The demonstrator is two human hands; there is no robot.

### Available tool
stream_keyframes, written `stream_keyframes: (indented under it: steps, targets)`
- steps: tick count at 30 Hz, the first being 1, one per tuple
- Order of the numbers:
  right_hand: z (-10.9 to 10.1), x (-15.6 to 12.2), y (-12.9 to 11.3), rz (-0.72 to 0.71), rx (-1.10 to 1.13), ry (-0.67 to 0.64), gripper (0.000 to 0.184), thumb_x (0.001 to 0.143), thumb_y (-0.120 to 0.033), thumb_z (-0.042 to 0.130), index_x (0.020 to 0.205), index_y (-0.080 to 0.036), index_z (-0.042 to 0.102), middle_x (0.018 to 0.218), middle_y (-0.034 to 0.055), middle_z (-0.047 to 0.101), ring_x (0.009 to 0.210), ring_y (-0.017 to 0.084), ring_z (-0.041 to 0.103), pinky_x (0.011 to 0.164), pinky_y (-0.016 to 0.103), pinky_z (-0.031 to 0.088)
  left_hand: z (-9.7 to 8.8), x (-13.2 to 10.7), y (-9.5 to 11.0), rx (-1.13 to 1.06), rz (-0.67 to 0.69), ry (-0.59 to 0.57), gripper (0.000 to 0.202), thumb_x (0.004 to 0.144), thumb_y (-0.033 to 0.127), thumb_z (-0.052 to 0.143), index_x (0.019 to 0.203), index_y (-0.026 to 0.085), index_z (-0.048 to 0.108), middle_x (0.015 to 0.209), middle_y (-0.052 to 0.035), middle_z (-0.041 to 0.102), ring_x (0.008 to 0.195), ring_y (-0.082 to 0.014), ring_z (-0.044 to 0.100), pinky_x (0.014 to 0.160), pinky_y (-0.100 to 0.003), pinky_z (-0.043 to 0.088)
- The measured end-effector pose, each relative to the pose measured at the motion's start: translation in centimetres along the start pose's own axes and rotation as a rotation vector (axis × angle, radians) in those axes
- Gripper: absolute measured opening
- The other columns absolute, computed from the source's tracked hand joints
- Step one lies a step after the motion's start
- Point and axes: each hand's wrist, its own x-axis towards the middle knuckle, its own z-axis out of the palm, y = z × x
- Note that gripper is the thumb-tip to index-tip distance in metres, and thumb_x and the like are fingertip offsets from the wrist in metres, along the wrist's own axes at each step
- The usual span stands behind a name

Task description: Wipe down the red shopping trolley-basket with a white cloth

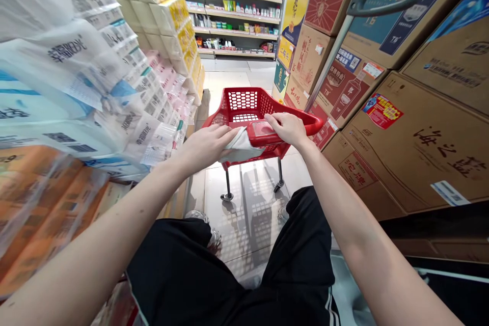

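While both arms reach forward and down, the left hand (pixel 216 141) and the right hand (pixel 288 127) meet the handle of a red shopping cart (pixel 244 90). The left hand is partly closed, its fingers close together and bent over a white cloth (pixel 242 147), which it has hold of at the left part of the handle (pixel 263 133); its thumb cannot be made out. The cloth wraps around the bar there, and a loose fold hangs below. The right hand is curled over the handle farther to the right, gripping it, with a bare stretch of red bar and a clear panel showing between the cloth and that hand.

The cart stands upright on the pale tiled floor (pixel 244 244), straight ahead of the person, and two black wheels (pixel 226 197) show under its near side. Its walls are pierced with small holes, and their shadow falls on the tiles between the person's legs, which are in black trousers (pixel 298 249).

On the left, wrapped paper packs (pixel 126 61) are stacked high, with orange packs (pixel 42 204) lower down. On the right, printed cardboard boxes (pixel 420 137) rise beside the aisle. Beyond the cart, shelves (pixel 240 14) hold rows of small bottles and tubes.
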Motion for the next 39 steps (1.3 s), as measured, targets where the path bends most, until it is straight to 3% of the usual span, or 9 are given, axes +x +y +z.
stream_keyframes:
  steps: [4, 8, 12, 16, 19, 23, 29, 34, 39]
  targets:
    - [0.2, -0.1, -0.2, -0.003, -0.032, 0.014, 0.058, 0.095, -0.055, 0.018, 0.089, -0.024, 0.066, 0.094, 0.0026, 0.067, 0.092, 0.020, 0.056, 0.067, 0.028, 0.032, -0.2, -2.3, 0.2, 0.035, -0.010, 0.104, 0.045, 0.087, 0.034, 0.044, 0.130, 0.022, 0.044, 0.123, -0.0126, 0.055, 0.115, -0.0292, 0.048, 0.097, -0.045, 0.034]
    - [0.3, 0.0, -0.5, 0.003, -0.052, 0.011, 0.056, 0.096, -0.053, 0.019, 0.089, -0.023, 0.066, 0.094, 0.0035, 0.067, 0.093, 0.020, 0.056, 0.068, 0.028, 0.032, -0.6, -1.3, 1.5, 0.077, -0.062, 0.115, 0.039, 0.084, 0.039, 0.047, 0.116, 0.018, 0.055, 0.104, -0.0134, 0.063, 0.104, -0.0293, 0.055, 0.098, -0.047, 0.032]
    - [0.4, -0.1, -0.4, -0.010, -0.050, 0.029, 0.055, 0.096, -0.051, 0.020, 0.088, -0.023, 0.066, 0.093, 0.0029, 0.068, 0.092, 0.020, 0.056, 0.067, 0.027, 0.031, -0.4, 1.3, 2.6, 0.130, -0.130, 0.028, 0.038, 0.080, 0.049, 0.050, 0.089, 0.014, 0.062, 0.081, -0.0144, 0.065, 0.083, -0.0299, 0.062, 0.083, -0.045, 0.039]
    - [0.1, -0.1, 0.2, -0.009, -0.053, 0.027, 0.052, 0.096, -0.051, 0.022, 0.088, -0.023, 0.066, 0.093, 0.0027, 0.068, 0.092, 0.019, 0.056, 0.066, 0.027, 0.030, 0.1, 2.4, 2.3, 0.113, -0.173, -0.049, 0.043, 0.077, 0.053, 0.051, 0.088, 0.013, 0.061, 0.076, -0.0146, 0.065, 0.072, -0.0295, 0.062, 0.067, -0.038, 0.040]
    - [-0.2, -0.2, 0.9, -0.013, -0.052, 0.017, 0.051, 0.096, -0.049, 0.023, 0.087, -0.023, 0.066, 0.094, 0.0021, 0.068, 0.092, 0.019, 0.056, 0.065, 0.027, 0.030, 0.5, 2.1, 1.2, 0.037, -0.071, -0.033, 0.043, 0.078, 0.056, 0.049, 0.093, 0.016, 0.061, 0.084, -0.0121, 0.066, 0.080, -0.0269, 0.062, 0.070, -0.036, 0.041]
    - [-0.4, -0.2, 1.3, -0.021, -0.051, 0.009, 0.050, 0.096, -0.047, 0.023, 0.088, -0.023, 0.066, 0.096, 0.0019, 0.068, 0.093, 0.019, 0.056, 0.065, 0.027, 0.030, 1.1, 1.1, 0.1, -0.039, 0.059, 0.077, 0.048, 0.085, 0.054, 0.042, 0.115, 0.019, 0.056, 0.098, -0.0111, 0.064, 0.094, -0.0255, 0.058, 0.081, -0.037, 0.041]
    - [-0.3, -0.3, 1.3, -0.024, -0.058, 0.010, 0.048, 0.096, -0.044, 0.024, 0.091, -0.023, 0.067, 0.096, 0.0021, 0.068, 0.094, 0.019, 0.056, 0.068, 0.027, 0.031, 2.9, -1.5, 0.5, -0.059, 0.003, 0.268, 0.048, 0.087, 0.043, 0.042, 0.132, 0.025, 0.044, 0.122, -0.0112, 0.056, 0.117, -0.0270, 0.046, 0.100, -0.046, 0.033]
    - [-0.2, -0.4, 1.4, -0.061, -0.059, 0.025, 0.046, 0.096, -0.041, 0.024, 0.093, -0.023, 0.067, 0.096, 0.0021, 0.067, 0.093, 0.019, 0.056, 0.070, 0.027, 0.032, 4.0, -2.9, 0.2, -0.047, -0.064, 0.353, 0.046, 0.086, 0.038, 0.044, 0.131, 0.025, 0.045, 0.130, -0.0096, 0.051, 0.127, -0.0262, 0.039, 0.105, -0.047, 0.028]
    - [-0.2, -0.3, 0.9, -0.065, -0.084, 0.012, 0.044, 0.096, -0.037, 0.025, 0.096, -0.023, 0.067, 0.100, 0.0027, 0.067, 0.094, 0.019, 0.056, 0.073, 0.027, 0.033, 3.0, -2.0, -1.9, -0.104, -0.114, 0.309, 0.035, 0.087, 0.037, 0.036, 0.106, 0.022, 0.061, 0.108, -0.0090, 0.063, 0.108, -0.0243, 0.052, 0.097, -0.043, 0.035]
